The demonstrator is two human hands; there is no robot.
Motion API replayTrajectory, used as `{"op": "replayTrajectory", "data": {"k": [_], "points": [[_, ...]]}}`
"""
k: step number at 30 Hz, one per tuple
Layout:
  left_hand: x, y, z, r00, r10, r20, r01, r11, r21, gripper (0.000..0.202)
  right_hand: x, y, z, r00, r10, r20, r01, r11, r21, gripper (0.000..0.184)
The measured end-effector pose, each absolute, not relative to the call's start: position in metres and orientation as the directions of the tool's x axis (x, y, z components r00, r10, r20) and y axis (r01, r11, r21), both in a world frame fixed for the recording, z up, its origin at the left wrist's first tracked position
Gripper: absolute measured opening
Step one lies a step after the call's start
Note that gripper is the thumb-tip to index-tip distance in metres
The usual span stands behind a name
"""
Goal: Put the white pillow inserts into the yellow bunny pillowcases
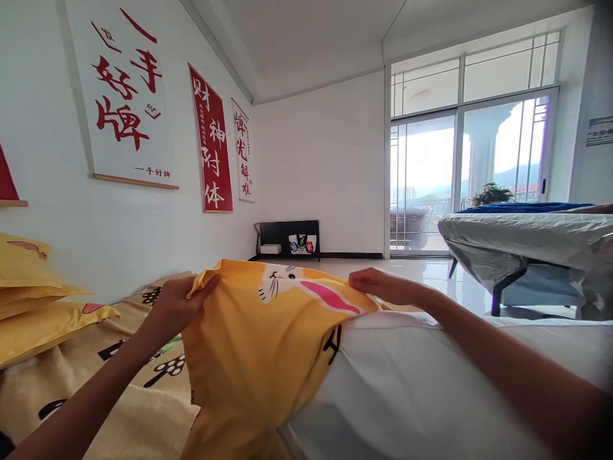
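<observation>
A yellow pillowcase with a printed cartoon animal face is stretched up between my two hands. My left hand is closed on its upper left corner. On the other side, my right hand pinches its upper right edge, the fingertips partly hidden by the cloth. A plump white pillow lies against the right side of the pillowcase, under my right forearm. Folds hide how far it reaches into the case.
Yellow printed pillows are stacked at the left on a tan patterned sheet. A plastic-covered table stands at the right near glass doors. A low black shelf holding a bag is at the back wall.
</observation>
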State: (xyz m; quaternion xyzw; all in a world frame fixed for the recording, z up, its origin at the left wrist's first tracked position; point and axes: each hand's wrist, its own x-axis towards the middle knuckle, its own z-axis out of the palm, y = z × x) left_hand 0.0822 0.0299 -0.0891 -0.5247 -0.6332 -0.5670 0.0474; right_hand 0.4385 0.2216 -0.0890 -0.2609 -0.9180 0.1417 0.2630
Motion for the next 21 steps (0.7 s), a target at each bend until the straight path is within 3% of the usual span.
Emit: {"op": "replayTrajectory", "data": {"k": [3, 5, 8, 10, 12, 15, 17, 18, 21], "points": [[0.079, 0.031, -0.088, -0.488, 0.698, 0.523, 0.569, -0.200, 0.798, 0.043, 0.435, 0.222, -0.082, -0.539, 0.598, 0.594, 0.396, 0.802, -0.448, 0.040], [0.082, 0.034, -0.087, -0.532, 0.696, 0.482, 0.456, -0.244, 0.856, 0.045, 0.437, 0.216, -0.074, -0.444, 0.572, 0.690, 0.515, 0.793, -0.325, 0.033], [0.092, 0.042, -0.084, -0.616, 0.584, 0.529, 0.413, -0.333, 0.848, 0.048, 0.445, 0.204, -0.062, -0.377, 0.443, 0.813, 0.694, 0.717, -0.069, 0.024], [0.095, 0.050, -0.084, -0.647, 0.510, 0.567, 0.449, -0.346, 0.824, 0.048, 0.452, 0.197, -0.057, -0.316, 0.411, 0.855, 0.717, 0.693, -0.068, 0.027], [0.094, 0.058, -0.085, -0.649, 0.475, 0.595, 0.492, -0.335, 0.803, 0.046, 0.459, 0.194, -0.059, -0.385, 0.525, 0.759, 0.665, 0.728, -0.166, 0.035], [0.082, 0.071, -0.094, -0.637, 0.480, 0.603, 0.525, -0.302, 0.795, 0.045, 0.470, 0.202, -0.077, -0.640, 0.705, 0.305, 0.633, 0.709, -0.313, 0.042], [0.070, 0.077, -0.100, -0.643, 0.523, 0.559, 0.500, -0.266, 0.824, 0.047, 0.476, 0.213, -0.095, -0.656, 0.738, 0.156, 0.676, 0.667, -0.313, 0.041], [0.065, 0.080, -0.102, -0.644, 0.556, 0.525, 0.474, -0.250, 0.845, 0.048, 0.478, 0.219, -0.103, -0.639, 0.746, 0.186, 0.690, 0.664, -0.289, 0.040], [0.057, 0.087, -0.104, -0.623, 0.638, 0.452, 0.381, -0.257, 0.888, 0.051, 0.479, 0.238, -0.118, -0.594, 0.665, 0.452, 0.667, 0.722, -0.186, 0.044]]}}
